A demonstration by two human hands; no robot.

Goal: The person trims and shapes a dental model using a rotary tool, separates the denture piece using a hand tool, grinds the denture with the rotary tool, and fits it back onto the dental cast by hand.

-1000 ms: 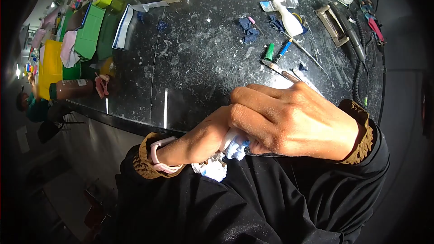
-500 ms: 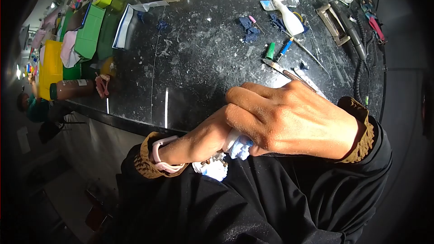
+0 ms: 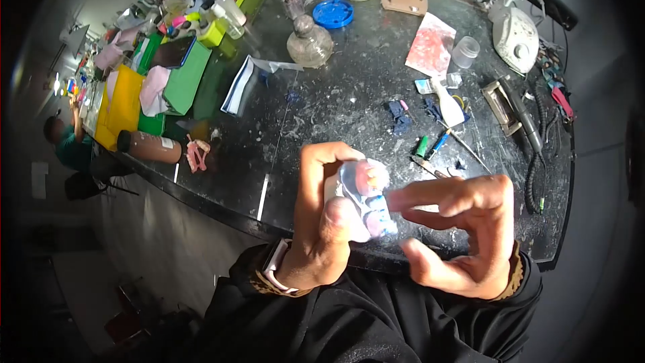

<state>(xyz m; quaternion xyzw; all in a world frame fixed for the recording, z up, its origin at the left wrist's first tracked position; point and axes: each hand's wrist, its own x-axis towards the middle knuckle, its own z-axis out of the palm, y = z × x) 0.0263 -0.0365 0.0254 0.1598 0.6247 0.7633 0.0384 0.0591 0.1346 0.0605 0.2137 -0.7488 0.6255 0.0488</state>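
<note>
My left hand (image 3: 319, 218) grips a whitish dental cast (image 3: 357, 195) just beyond the table's front edge, thumb on its near side. Pink and blue patches show on the cast's face, which is turned to the right and lit brightly. Close to its right side is my right hand (image 3: 474, 235), fingers bent and apart from the thumb, with nothing seen between them. Beyond that hand lie a small green cap (image 3: 422, 146), a blue-handled tool (image 3: 439, 141) and a white squeeze bottle (image 3: 448, 102). A knife-like tool (image 3: 428, 167) is partly hidden behind my right hand.
At the left stand a yellow bin (image 3: 123, 104), a green bin (image 3: 188, 81), a brown bottle (image 3: 151, 146) and a pink dental piece (image 3: 197, 154). A corded handpiece (image 3: 524, 121) lies right; a glass jar (image 3: 310, 46) stands farther back. A person (image 3: 74, 151) is at far left.
The hands have come apart, and the cast is raised in my left hand. My right hand has opened and moved off it. The view has tilted up, showing more of the table's back.
</note>
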